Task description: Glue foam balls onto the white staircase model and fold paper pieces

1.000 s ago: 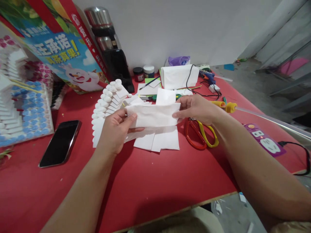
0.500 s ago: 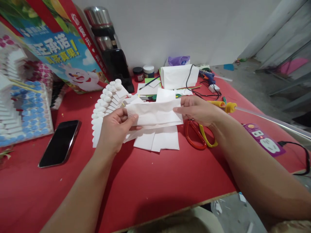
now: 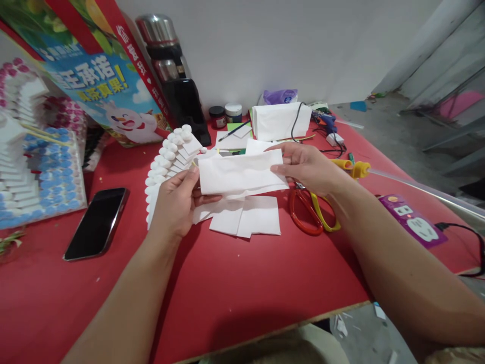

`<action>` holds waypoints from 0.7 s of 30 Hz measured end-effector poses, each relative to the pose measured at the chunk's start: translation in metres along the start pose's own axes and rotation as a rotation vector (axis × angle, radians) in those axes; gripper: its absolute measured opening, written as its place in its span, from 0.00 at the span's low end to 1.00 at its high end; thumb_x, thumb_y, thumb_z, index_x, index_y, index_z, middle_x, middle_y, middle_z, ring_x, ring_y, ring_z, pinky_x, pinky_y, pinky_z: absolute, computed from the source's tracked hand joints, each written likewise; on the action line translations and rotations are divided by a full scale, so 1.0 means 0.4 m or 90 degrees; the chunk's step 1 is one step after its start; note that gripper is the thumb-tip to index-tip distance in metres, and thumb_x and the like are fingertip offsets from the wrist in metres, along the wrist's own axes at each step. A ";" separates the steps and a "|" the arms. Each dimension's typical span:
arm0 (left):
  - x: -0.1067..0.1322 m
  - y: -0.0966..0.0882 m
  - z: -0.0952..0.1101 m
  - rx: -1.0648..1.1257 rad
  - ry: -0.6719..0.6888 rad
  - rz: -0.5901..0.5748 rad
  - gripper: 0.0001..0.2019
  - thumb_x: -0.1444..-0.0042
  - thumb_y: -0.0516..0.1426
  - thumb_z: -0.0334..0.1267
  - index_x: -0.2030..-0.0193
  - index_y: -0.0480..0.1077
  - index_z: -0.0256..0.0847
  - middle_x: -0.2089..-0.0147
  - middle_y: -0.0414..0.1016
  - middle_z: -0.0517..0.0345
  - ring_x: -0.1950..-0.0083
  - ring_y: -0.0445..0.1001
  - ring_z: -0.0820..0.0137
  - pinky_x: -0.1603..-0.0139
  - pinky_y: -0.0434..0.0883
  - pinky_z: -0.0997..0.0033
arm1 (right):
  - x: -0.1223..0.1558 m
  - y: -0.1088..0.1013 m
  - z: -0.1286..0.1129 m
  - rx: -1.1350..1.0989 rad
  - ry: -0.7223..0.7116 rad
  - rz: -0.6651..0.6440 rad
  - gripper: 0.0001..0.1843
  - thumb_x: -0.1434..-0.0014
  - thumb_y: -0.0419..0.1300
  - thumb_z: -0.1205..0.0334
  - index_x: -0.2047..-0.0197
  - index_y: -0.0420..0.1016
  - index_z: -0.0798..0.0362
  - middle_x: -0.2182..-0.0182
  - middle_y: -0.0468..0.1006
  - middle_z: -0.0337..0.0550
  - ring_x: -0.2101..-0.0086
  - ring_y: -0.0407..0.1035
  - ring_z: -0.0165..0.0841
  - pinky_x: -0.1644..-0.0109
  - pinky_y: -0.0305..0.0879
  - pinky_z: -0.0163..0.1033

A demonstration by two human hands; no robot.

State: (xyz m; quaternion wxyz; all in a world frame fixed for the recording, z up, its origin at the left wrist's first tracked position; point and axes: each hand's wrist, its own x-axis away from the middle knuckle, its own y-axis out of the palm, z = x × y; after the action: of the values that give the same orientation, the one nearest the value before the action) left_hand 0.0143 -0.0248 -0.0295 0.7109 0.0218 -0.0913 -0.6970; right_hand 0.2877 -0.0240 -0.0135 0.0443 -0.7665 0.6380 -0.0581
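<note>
A folded sheet of white paper [image 3: 242,172] is held up level between my two hands. My left hand [image 3: 177,202] pinches its left end, thumb in front and fingers behind. At the right end, my right hand [image 3: 303,167] grips it between thumb and fingers. Several white paper pieces [image 3: 259,215] lie on the table below and behind it. To the left, a curved white model [image 3: 166,164] with rows of round white pieces stands partly behind my left hand. Scissors [image 3: 306,212] with one red and one yellow handle lie beneath my right wrist.
A phone [image 3: 96,222] lies left on the red table [image 3: 235,293]. Behind are a printed carton [image 3: 109,86], a steel flask [image 3: 157,35], paint jars [image 3: 217,116] and a white paper stack [image 3: 280,121]. At right are a yellow glue gun [image 3: 356,168] and a purple power strip [image 3: 413,222].
My left thumb has moved off the paper's front face to its left edge. The paper's front now looks smoother, and my right fingers have shifted slightly along its top edge.
</note>
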 end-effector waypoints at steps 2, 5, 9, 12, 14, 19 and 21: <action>0.000 -0.002 -0.002 -0.002 -0.008 -0.003 0.16 0.46 0.69 0.48 0.59 0.79 0.37 0.59 0.84 0.52 0.63 0.84 0.64 0.65 0.85 0.66 | -0.001 -0.005 0.004 -0.004 0.003 -0.005 0.20 0.43 0.72 0.61 0.48 0.77 0.51 0.79 0.66 0.31 0.80 0.59 0.25 0.77 0.55 0.35; 0.000 -0.004 -0.004 -0.014 -0.010 -0.008 0.14 0.48 0.70 0.46 0.61 0.79 0.37 0.63 0.83 0.56 0.67 0.83 0.67 0.65 0.85 0.68 | -0.002 -0.011 0.009 -0.001 0.003 -0.006 0.20 0.42 0.71 0.61 0.47 0.76 0.51 0.78 0.67 0.32 0.80 0.59 0.25 0.76 0.56 0.34; 0.004 0.000 0.003 0.015 -0.028 -0.020 0.15 0.48 0.71 0.47 0.62 0.79 0.37 0.61 0.83 0.54 0.65 0.84 0.66 0.65 0.85 0.67 | -0.001 -0.014 0.010 0.013 -0.003 -0.008 0.15 0.41 0.71 0.62 0.51 0.77 0.51 0.78 0.68 0.32 0.80 0.59 0.24 0.77 0.54 0.33; 0.006 0.004 0.009 0.045 -0.049 -0.031 0.17 0.47 0.70 0.49 0.60 0.80 0.37 0.57 0.84 0.49 0.60 0.84 0.62 0.64 0.86 0.66 | -0.001 -0.012 0.007 0.010 -0.006 0.001 0.13 0.42 0.71 0.62 0.56 0.76 0.52 0.79 0.68 0.32 0.80 0.59 0.24 0.77 0.52 0.33; 0.006 0.003 0.011 0.052 -0.060 -0.043 0.15 0.47 0.71 0.47 0.61 0.81 0.37 0.57 0.85 0.49 0.60 0.85 0.62 0.64 0.86 0.67 | -0.001 -0.012 0.007 0.001 -0.006 0.001 0.13 0.42 0.71 0.61 0.56 0.76 0.52 0.78 0.69 0.32 0.80 0.59 0.24 0.78 0.52 0.33; 0.005 -0.004 0.007 0.063 -0.082 -0.062 0.13 0.50 0.72 0.44 0.63 0.82 0.38 0.58 0.84 0.52 0.60 0.84 0.65 0.62 0.85 0.70 | -0.004 -0.016 0.009 0.017 -0.005 -0.002 0.17 0.43 0.72 0.61 0.52 0.77 0.53 0.78 0.68 0.32 0.81 0.57 0.24 0.79 0.49 0.34; 0.006 -0.005 0.005 0.068 -0.088 -0.059 0.13 0.52 0.74 0.43 0.65 0.82 0.37 0.63 0.82 0.55 0.63 0.83 0.68 0.62 0.85 0.70 | -0.003 -0.016 0.007 0.025 -0.004 0.010 0.17 0.43 0.72 0.61 0.52 0.77 0.53 0.79 0.66 0.31 0.81 0.56 0.24 0.79 0.48 0.34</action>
State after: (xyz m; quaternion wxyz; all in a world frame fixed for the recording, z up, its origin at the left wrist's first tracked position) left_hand 0.0120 -0.0270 -0.0274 0.6677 0.0153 -0.1759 -0.7232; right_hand 0.2941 -0.0218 -0.0156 0.0619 -0.7605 0.6428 -0.0680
